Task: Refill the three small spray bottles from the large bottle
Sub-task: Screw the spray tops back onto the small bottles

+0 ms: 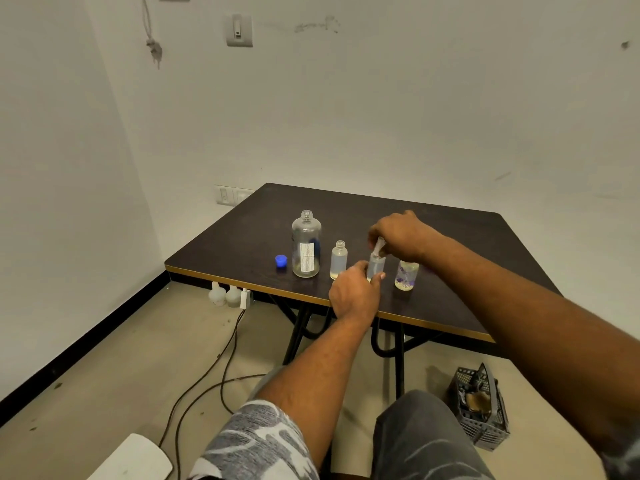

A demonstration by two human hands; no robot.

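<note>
The large clear bottle (306,249) stands uncapped on the dark table (450,237), nearly empty, with its blue cap (281,261) lying to its left. To its right stands a small frosted bottle (338,259) with its neck bare. My left hand (355,293) grips the base of the middle small bottle (375,265). My right hand (401,237) pinches that bottle's white spray top (379,245) from above. A third small bottle (407,275) with purple print stands to the right, its top hidden behind my right wrist.
The bottles stand near the table's front left edge. Cables (207,375) run over the floor under the table's left side. A grey plastic basket (479,407) sits on the floor at the right. Two white plugs (225,295) hang by the table edge.
</note>
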